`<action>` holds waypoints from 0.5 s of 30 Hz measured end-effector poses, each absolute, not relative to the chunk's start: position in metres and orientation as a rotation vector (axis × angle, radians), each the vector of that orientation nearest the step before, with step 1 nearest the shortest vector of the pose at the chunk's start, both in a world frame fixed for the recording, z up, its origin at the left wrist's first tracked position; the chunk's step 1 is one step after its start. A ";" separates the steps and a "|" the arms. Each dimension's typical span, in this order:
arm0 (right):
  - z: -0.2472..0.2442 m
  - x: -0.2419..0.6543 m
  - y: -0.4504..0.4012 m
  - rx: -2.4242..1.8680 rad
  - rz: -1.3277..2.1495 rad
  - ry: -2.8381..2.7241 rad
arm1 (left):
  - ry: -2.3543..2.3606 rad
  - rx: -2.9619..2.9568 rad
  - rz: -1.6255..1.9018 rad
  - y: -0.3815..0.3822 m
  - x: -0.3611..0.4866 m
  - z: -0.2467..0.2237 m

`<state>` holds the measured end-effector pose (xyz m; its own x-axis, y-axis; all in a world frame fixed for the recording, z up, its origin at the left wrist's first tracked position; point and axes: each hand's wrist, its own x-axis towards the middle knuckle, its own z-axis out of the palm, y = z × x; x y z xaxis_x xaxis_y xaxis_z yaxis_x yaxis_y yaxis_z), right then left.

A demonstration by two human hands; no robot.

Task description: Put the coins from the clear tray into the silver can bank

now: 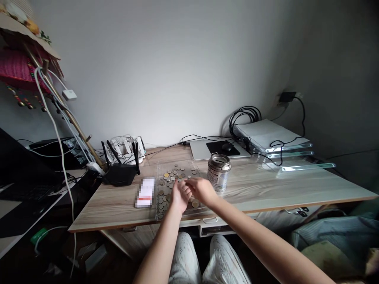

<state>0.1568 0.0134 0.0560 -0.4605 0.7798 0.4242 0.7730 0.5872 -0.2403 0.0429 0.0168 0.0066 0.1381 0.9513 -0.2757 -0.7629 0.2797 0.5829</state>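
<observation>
Many coins (160, 200) lie spread in a shallow clear plastic tray (156, 167) on the desk. Over the tray's right part, my left hand (180, 196) is turned palm up with its fingers curled into a cup. My right hand (203, 190) meets it from the right, fingertips pinched together above the left fingers. Whatever sits between the fingers is too small or hidden to make out. Just behind my right hand stands a metal tin (219, 173) with a slot in its lid and a printed label. A phone (146, 193) with a lit, blurred screen lies left of the tray.
A black router (120, 173) with upright antennas stands at the back left. Behind the tin are a silver laptop (198, 150) and a black mouse (227, 146) on a dark pad. Stacked clear trays (275, 136) and a coiled black cable (244, 116) occupy the back right.
</observation>
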 end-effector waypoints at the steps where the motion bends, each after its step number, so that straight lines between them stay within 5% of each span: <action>1: 0.067 0.169 0.020 -1.256 0.001 -2.241 | 0.683 0.346 1.253 0.017 0.043 0.006; 7: 0.123 0.248 0.066 -1.598 -0.134 -1.960 | 0.787 0.483 1.233 0.018 0.043 0.003; 15: 0.122 0.243 0.061 -1.548 -0.262 -2.000 | 1.218 1.182 1.196 0.019 0.044 0.004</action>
